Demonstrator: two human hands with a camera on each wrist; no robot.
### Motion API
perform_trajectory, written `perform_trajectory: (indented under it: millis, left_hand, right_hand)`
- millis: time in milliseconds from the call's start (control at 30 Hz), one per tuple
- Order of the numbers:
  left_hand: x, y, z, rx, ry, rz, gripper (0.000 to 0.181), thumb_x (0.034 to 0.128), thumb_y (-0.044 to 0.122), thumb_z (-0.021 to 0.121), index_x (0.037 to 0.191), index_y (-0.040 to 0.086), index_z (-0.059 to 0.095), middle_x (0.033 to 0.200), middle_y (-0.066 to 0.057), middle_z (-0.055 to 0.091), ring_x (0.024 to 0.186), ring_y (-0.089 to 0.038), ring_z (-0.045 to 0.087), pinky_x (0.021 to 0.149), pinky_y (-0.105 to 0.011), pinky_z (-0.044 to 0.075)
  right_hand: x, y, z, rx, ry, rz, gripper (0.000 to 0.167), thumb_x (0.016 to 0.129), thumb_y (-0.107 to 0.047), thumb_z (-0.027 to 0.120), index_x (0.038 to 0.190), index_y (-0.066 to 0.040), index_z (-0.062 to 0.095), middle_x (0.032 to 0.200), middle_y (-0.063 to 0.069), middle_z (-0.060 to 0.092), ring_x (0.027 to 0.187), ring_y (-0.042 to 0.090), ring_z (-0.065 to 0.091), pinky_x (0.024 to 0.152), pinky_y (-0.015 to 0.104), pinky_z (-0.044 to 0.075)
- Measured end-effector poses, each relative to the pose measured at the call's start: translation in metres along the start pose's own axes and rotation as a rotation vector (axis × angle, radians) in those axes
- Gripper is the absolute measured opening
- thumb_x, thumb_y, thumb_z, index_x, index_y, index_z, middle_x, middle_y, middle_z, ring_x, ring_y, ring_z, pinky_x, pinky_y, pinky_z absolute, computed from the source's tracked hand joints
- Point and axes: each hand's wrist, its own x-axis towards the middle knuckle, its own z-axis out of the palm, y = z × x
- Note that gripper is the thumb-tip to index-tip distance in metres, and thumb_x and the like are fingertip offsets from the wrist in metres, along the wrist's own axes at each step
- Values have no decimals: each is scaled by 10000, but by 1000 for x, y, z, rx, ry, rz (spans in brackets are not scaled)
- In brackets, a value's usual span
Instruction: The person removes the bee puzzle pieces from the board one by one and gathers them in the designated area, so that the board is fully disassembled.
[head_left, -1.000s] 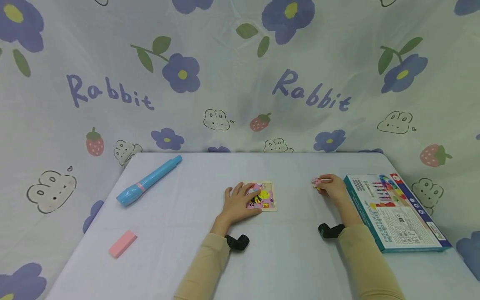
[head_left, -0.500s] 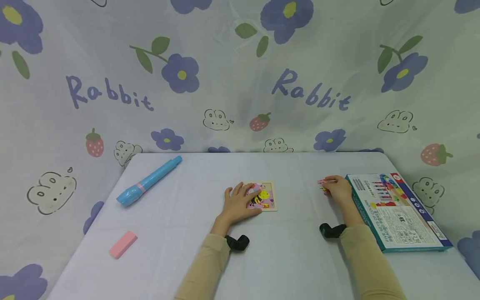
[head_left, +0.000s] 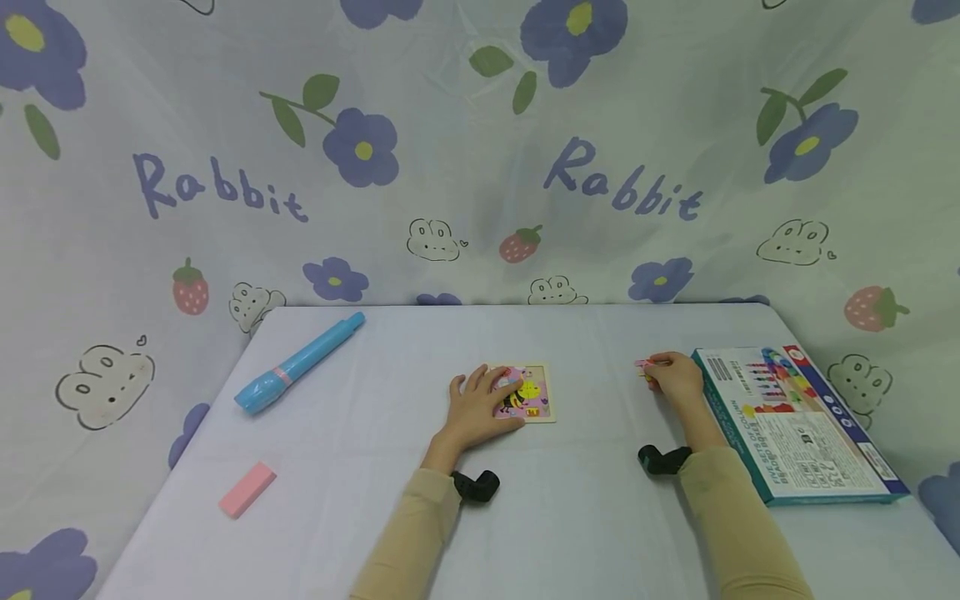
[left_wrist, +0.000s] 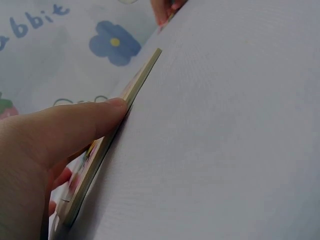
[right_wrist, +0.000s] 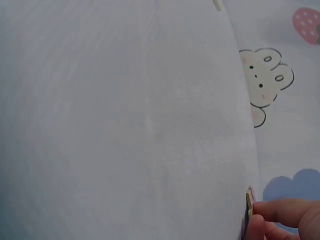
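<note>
A small square jigsaw puzzle (head_left: 535, 402) with a bee picture lies in a pale wooden frame at mid-table. My left hand (head_left: 474, 412) rests on its left part with fingers spread, covering some of the picture. In the left wrist view, the thumb (left_wrist: 95, 119) touches the frame's edge (left_wrist: 142, 77). Farther right, my right hand (head_left: 677, 382) pinches a small pink puzzle piece (head_left: 642, 364) between thumb and fingers, beside a box. The right wrist view has this puzzle piece (right_wrist: 250, 197) edge-on, close to the white tabletop; whether it touches is unclear.
A flat teal-and-white box (head_left: 802, 442) lies at the right, close to my right forearm. To the left are a blue, flashlight-shaped tube (head_left: 300, 362) and a pink block (head_left: 247, 490). A patterned curtain (head_left: 465, 167) hangs behind the white table (head_left: 585, 500).
My right hand has shifted slightly right towards the box with the puzzle piece, then stayed there for the last half second. My left hand and the puzzle have kept their place.
</note>
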Motion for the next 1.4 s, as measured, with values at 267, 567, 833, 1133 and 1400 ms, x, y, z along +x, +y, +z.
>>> perform_trajectory:
  millis: [267, 567, 833, 1133, 1400]
  left_hand:
    - [0, 0, 0, 8, -2, 4, 664, 789, 608, 536, 1384, 336, 426, 1491, 12, 278, 1386, -284, 166, 1041, -573, 89]
    - [0, 1, -1, -1, 16, 15, 658, 784, 607, 548, 1373, 334, 443, 1474, 12, 304, 1381, -292, 178, 1037, -576, 97]
    - [0, 1, -1, -17, 15, 5, 656, 777, 596, 557, 1366, 326, 454, 1474, 7, 303, 1385, -286, 163, 1040, -569, 93]
    - [-1, 2, -5, -66, 62, -21, 618, 806, 541, 567, 1342, 241, 494, 1447, -32, 347, 1370, -300, 203, 1038, -544, 149]
    - [-2, -6, -4, -48, 86, -41, 626, 780, 544, 578, 1315, 226, 516, 1405, -6, 410, 1347, -268, 266, 1038, -516, 206]
  right_hand:
    - [-3, -4, 0, -88, 11, -64, 367, 871, -140, 583, 1168, 71, 531, 946, 180, 605, 538, 23, 550, 524, 177, 479]
    - [-16, -31, 17, -140, -33, -178, 376, 870, -137, 585, 1195, 43, 526, 905, 144, 544, 567, 107, 559, 540, 216, 470]
    - [-27, -58, 56, -125, -138, -284, 304, 849, -103, 626, 1130, 5, 580, 947, 149, 564, 579, 140, 568, 551, 222, 459]
    - [-37, -75, 94, -171, -231, -350, 228, 833, -118, 650, 1043, -34, 622, 914, 101, 581, 698, 171, 542, 568, 240, 455]
    - [-46, -82, 115, -217, -288, -384, 180, 821, -123, 662, 987, -53, 650, 895, 71, 610, 819, 207, 546, 674, 297, 447]
